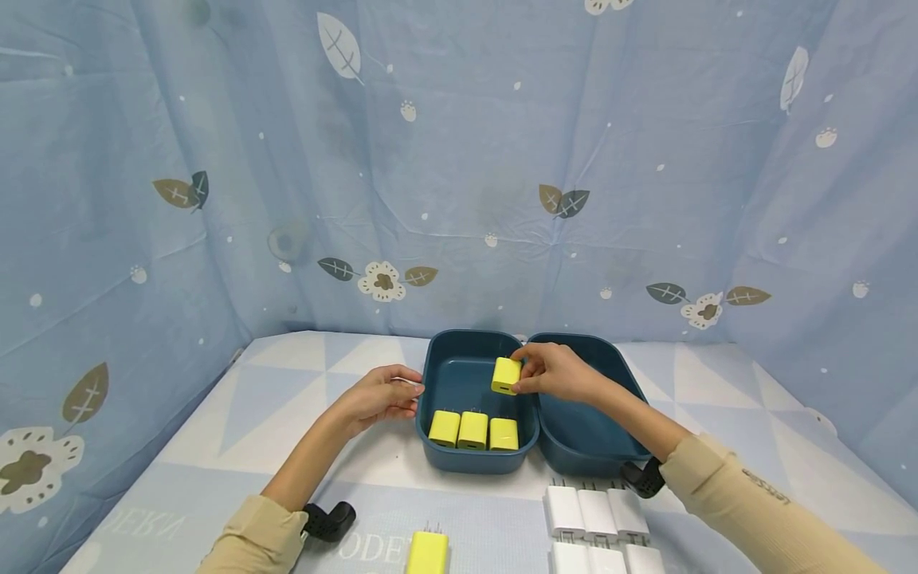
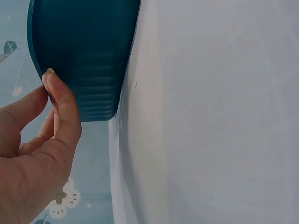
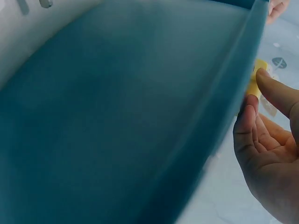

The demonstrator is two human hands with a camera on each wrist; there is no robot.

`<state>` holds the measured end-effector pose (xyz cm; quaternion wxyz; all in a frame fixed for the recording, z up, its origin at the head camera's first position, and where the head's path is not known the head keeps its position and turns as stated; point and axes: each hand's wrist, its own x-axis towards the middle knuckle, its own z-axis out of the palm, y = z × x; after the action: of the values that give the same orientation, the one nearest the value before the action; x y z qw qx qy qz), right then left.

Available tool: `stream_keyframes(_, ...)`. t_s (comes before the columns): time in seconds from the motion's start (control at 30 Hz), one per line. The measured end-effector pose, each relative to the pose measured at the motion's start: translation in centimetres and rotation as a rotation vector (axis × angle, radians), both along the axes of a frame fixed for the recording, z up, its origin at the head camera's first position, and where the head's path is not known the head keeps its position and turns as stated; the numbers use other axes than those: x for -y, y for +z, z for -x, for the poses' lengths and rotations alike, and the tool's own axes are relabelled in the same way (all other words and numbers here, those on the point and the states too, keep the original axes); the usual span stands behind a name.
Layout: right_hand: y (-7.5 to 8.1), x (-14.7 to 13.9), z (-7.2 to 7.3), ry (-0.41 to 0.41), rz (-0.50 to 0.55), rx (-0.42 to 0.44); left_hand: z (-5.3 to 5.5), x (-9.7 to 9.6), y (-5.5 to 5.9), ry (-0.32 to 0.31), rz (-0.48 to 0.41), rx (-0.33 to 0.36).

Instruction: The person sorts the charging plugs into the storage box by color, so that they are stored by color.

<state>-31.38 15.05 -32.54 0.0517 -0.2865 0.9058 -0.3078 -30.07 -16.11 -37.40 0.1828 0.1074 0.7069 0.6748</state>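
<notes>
In the head view my right hand (image 1: 562, 371) pinches a yellow charger (image 1: 506, 375) between thumb and fingers, over the right side of the left blue box (image 1: 476, 461). The right wrist view shows part of that charger (image 3: 256, 79) past the box wall. Three more yellow chargers, including the middle one (image 1: 472, 430), stand in a row along the near side inside this box. My left hand (image 1: 373, 399) is at its left wall; in the left wrist view, the thumb and fingertips of this hand (image 2: 51, 135) pinch the rim of the box (image 2: 79, 46).
A second blue box (image 1: 574, 426) stands against the right of the first, under my right forearm. White chargers (image 1: 597, 512) lie in rows in front of it. Another yellow charger (image 1: 427, 553) lies at the near edge of view. A patterned curtain (image 1: 459, 199) hangs behind the table.
</notes>
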Motion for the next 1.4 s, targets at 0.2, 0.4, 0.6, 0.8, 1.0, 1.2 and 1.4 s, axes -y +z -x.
stream_keyframes(0.2, -0.1, 0.3, 0.1, 0.006, -0.003, 0.007, 0.1, 0.0, 0.1, -0.008, -0.005, 0.002)
stream_keyframes(0.4, 0.1, 0.7, -0.1, 0.013, 0.003, 0.013, 0.2, 0.2, 0.1, -0.009, -0.005, 0.002)
stream_keyframes(0.6, 0.1, 1.1, 0.1, -0.028, -0.014, 0.015, 0.1, 0.1, 0.3, -0.007, -0.007, 0.006)
stream_keyframes(0.8, 0.0, 1.0, 0.3, -0.05, -0.024, 0.038, 0.2, 0.1, 0.4, -0.006, -0.009, 0.011)
stream_keyframes(1.0, 0.2, 0.8, 0.1, -0.058, -0.012, 0.065, 0.3, 0.1, 0.4, -0.011, -0.009, 0.007)
stream_keyframes(1.2, 0.1, 0.6, -0.3, -0.041, 0.01, 0.063, 0.3, 0.1, 0.4, -0.007, -0.004, 0.006)
stream_keyframes(1.4, -0.1, 0.4, -0.8, -0.017, 0.05, 0.066, 0.3, 0.2, 0.4, -0.004, -0.001, 0.008)
